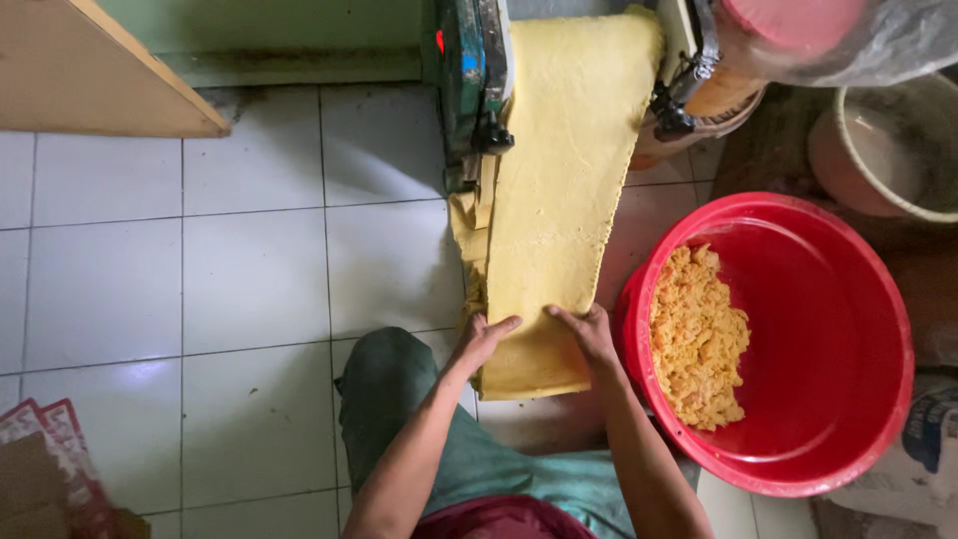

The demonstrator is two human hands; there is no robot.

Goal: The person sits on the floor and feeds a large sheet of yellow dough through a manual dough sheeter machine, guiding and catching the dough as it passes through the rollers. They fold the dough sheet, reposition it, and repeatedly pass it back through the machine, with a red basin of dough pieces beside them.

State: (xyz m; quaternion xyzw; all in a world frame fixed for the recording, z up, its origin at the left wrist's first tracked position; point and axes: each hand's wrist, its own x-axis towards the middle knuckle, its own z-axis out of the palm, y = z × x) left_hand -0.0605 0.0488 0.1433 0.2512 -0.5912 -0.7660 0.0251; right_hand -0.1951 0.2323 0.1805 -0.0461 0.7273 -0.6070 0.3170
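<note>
Both hands lie open and flat on a long yellow dough sheet (pixel 564 190): the left hand (pixel 482 339) presses its left edge, the right hand (pixel 589 332) its right side, fingers spread, neither one gripping. The sheet, soft and matte, hangs from a metal roller machine (pixel 474 80) over the white tiled floor (pixel 249 279). Beside it stands a glossy round red basin (pixel 838 339) holding crumbly orange-yellow dough (pixel 699 339).
</note>
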